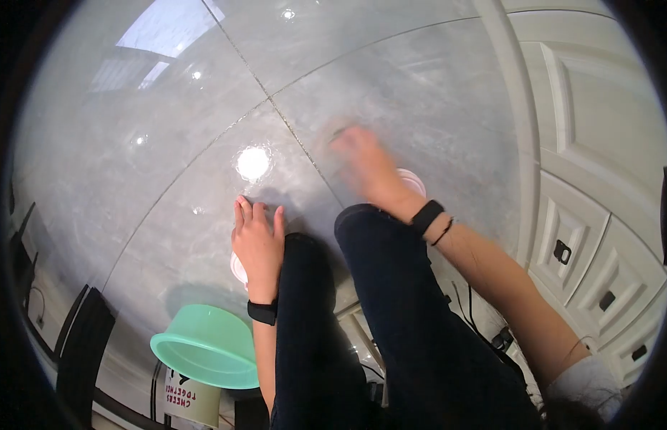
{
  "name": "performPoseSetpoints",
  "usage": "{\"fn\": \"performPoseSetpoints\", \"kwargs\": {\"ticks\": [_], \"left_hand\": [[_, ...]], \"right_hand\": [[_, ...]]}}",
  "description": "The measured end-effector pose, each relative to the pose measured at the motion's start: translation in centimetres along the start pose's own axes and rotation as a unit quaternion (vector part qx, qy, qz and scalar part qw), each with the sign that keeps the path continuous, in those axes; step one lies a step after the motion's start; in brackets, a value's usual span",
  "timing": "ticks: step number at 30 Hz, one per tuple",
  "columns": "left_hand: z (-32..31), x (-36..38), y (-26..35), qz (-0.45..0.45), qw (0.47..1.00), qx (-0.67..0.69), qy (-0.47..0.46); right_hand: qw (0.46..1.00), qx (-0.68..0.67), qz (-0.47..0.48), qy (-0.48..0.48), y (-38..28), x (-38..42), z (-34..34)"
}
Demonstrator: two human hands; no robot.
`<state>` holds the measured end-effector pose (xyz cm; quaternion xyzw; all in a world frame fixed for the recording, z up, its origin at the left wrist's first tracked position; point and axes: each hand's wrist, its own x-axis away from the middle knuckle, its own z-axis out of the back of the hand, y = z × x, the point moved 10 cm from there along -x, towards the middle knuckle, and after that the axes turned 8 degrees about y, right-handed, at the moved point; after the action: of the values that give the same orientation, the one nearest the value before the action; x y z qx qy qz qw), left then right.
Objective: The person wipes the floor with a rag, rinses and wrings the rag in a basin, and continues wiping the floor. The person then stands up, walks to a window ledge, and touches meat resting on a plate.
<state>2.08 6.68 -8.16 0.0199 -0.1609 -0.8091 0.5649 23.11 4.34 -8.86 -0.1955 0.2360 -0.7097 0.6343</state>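
Note:
My left hand (256,240) is over the grey tiled floor (204,236), palm down, its fingers and thumb apart. Under its left edge shows part of a pink and white round thing (237,267). My right hand (368,163) is blurred by motion above the floor, farther forward and to the right. Near its fingertips there is a dark, smeared shape too blurred to make out. Another pink and white round thing (412,181) lies beside the right wrist, partly hidden by it.
A mint green basin (204,346) stands at the lower left by a white bucket (194,403) with red lettering. White panelled cabinets (591,107) line the right side. Black frame parts (86,344) are at the left, and cables show by my right leg.

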Motion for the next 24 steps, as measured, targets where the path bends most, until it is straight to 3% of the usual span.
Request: {"fn": "performPoseSetpoints", "kwargs": {"ticks": [2, 5, 8, 11, 12, 14, 15, 17, 19, 23, 24], "left_hand": [[-0.1, 0.0, -0.2, -0.008, 1.000, -0.009, -0.003], [-0.2, 0.1, -1.3, 0.024, 0.999, 0.030, -0.011], [0.2, 0.0, -1.7, 0.061, 0.997, 0.054, -0.001], [0.7, -0.1, -1.2, 0.056, 0.997, 0.053, 0.002], [0.7, -0.1, -1.2, 0.053, 0.997, 0.051, 0.005], [0.8, -0.1, -1.1, 0.042, 0.998, 0.049, 0.011], [0.5, 0.0, -1.4, 0.055, 0.997, 0.049, 0.002], [0.0, 0.3, -2.1, 0.079, 0.996, 0.048, -0.017], [0.1, 0.1, -1.8, 0.068, 0.997, 0.042, -0.011], [0.0, 0.1, -1.6, 0.052, 0.998, 0.040, -0.005], [0.0, 0.1, -1.5, 0.052, 0.998, 0.037, -0.008]], "right_hand": [[0.996, -0.003, 0.049, -0.078, -3.3, 0.7, -3.1], [0.987, -0.094, 0.051, -0.118, -5.3, 1.4, -3.5], [0.970, -0.217, -0.010, -0.109, -3.3, 0.9, -2.9], [0.961, -0.251, -0.109, -0.037, -0.1, -0.1, 1.6], [0.933, -0.318, -0.166, 0.009, 1.1, 0.0, 3.6], [0.912, -0.323, -0.234, 0.092, 4.9, 1.7, 7.2], [0.925, -0.262, -0.245, 0.129, 7.1, 3.0, 9.5], [0.884, -0.271, -0.347, 0.158, 10.0, 6.7, 13.0], [0.887, -0.190, -0.354, 0.228, 13.3, 11.5, 16.8], [0.890, 0.000, -0.378, 0.256, 18.3, 23.2, 21.3], [0.868, 0.013, -0.433, 0.242, 19.9, 27.0, 21.1]]}}
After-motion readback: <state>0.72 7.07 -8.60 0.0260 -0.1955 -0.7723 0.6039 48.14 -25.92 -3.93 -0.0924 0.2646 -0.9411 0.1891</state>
